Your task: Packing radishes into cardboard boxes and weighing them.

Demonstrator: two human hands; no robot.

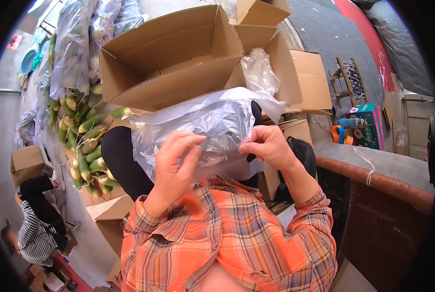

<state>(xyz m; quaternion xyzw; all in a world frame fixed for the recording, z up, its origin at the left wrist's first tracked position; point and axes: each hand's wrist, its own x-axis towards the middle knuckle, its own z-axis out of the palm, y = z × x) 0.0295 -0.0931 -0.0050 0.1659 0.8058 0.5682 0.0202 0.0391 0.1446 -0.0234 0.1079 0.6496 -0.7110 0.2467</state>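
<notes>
A clear plastic bag lies spread across my lap, its upper edge up against a large open cardboard box. My right hand is closed, with thumb and forefinger pinching the right edge of the bag. Over the bag's lower left part is my left hand. Its fingers are bent and stand apart from the thumb, with nothing visible between them. The large box stands just beyond my knees with its flaps raised, and no contents show in it.
Long green vegetables with pale ends are piled at the left, beside filled plastic bags. A smaller carton holds crumpled clear plastic. At right are a tape roll and a rusty rail. A person sits far left.
</notes>
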